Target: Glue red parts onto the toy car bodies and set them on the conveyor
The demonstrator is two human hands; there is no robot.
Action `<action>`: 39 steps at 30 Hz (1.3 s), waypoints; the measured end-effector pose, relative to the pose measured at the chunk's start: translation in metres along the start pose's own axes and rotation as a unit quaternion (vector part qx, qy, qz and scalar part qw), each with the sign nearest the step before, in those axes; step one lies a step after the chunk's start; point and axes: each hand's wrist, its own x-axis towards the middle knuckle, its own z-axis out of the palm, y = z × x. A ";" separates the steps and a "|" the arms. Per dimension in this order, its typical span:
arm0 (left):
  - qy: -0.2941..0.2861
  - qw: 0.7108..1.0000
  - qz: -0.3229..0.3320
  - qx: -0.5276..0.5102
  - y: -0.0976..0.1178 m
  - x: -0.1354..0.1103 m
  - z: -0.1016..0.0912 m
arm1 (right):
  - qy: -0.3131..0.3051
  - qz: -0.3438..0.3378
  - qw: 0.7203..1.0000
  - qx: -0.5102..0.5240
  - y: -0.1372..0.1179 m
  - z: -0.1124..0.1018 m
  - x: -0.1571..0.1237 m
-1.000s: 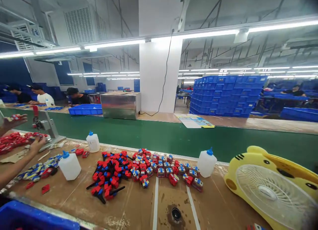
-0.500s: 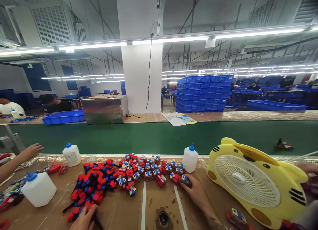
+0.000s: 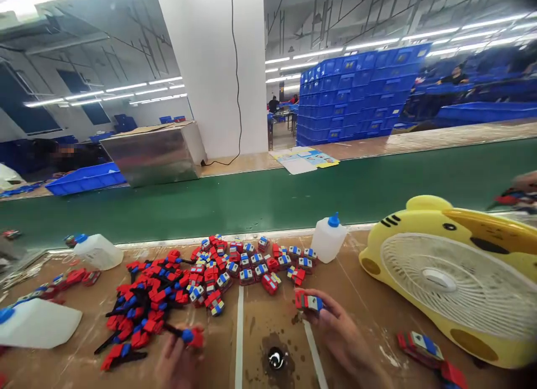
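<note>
Pinched in my left hand [image 3: 176,361], which is smeared by motion, is a red and blue toy part with a black rod [image 3: 187,336]. My right hand [image 3: 342,333] grips a red, white and blue toy car body [image 3: 309,303] between thumb and fingers, held just above the table. Left of centre lies a heap of similar red and blue parts with black rods [image 3: 142,299]. Several car bodies [image 3: 251,260] are grouped behind my hands. Between the hands, a small round dark cup [image 3: 276,357] is set in the wet-stained cardboard.
White bottles with blue caps stand behind the parts [image 3: 328,240] and at left [image 3: 98,252]; another bottle [image 3: 46,323] is nearer. A yellow fan [image 3: 453,282] fills the right, with car pieces [image 3: 419,347] before it. Beyond runs a green conveyor [image 3: 235,196]. Another person's hand [image 3: 526,182] shows far right.
My left hand has lifted a rod part from the heap and moved right. My right hand has drawn a car body nearer, away from the group. The view has tilted.
</note>
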 end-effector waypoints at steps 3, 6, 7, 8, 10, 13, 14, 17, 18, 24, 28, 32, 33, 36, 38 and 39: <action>-0.067 0.996 -0.037 0.050 -0.001 0.002 0.016 | 0.006 0.042 0.999 0.005 0.008 -0.011 -0.003; -0.148 0.958 0.001 0.247 0.016 -0.001 0.013 | 0.008 0.069 0.996 -0.057 0.011 -0.019 -0.007; -0.165 0.930 0.023 0.326 0.023 -0.003 0.010 | 0.002 0.066 0.994 -0.089 0.011 -0.019 -0.008; -0.172 0.899 0.041 0.401 0.030 -0.006 0.007 | -0.005 0.059 0.991 -0.120 0.010 -0.018 -0.009; -0.170 0.836 0.059 0.518 0.039 -0.012 0.001 | -0.012 0.041 0.986 -0.161 0.007 -0.014 -0.009; -0.176 0.760 0.060 0.623 0.040 -0.016 -0.005 | -0.007 0.032 0.987 -0.154 0.005 -0.007 -0.010; -0.184 0.735 0.063 0.650 0.038 -0.016 -0.006 | -0.007 0.035 0.989 -0.142 0.004 -0.005 -0.011; -0.202 0.668 0.084 0.711 0.035 -0.009 -0.004 | -0.031 0.088 0.992 -0.083 0.004 -0.002 -0.015; -0.204 0.652 0.090 0.725 0.037 -0.007 -0.002 | -0.037 0.107 0.992 -0.058 0.005 0.000 -0.017; -0.228 0.642 0.083 0.727 0.067 -0.004 0.016 | 0.004 0.086 0.996 -0.030 0.010 0.004 -0.028; -0.319 0.691 0.139 0.633 0.078 -0.016 0.027 | 0.064 0.065 0.996 -0.018 0.016 0.006 -0.039; -0.397 0.595 0.357 0.600 0.071 -0.024 0.051 | 0.055 0.042 0.997 -0.016 0.025 0.006 -0.044; -0.389 0.555 0.428 0.597 0.069 -0.024 0.058 | 0.054 0.038 0.998 -0.015 0.026 0.006 -0.044; -0.358 0.468 0.572 0.570 0.069 -0.022 0.078 | 0.051 0.034 0.998 -0.012 0.026 0.006 -0.043; -0.365 0.442 0.593 0.566 0.072 -0.020 0.088 | 0.049 0.036 0.998 -0.012 0.025 0.007 -0.042; -0.373 0.435 0.590 0.569 0.073 -0.019 0.091 | 0.047 0.036 0.998 -0.011 0.024 0.007 -0.042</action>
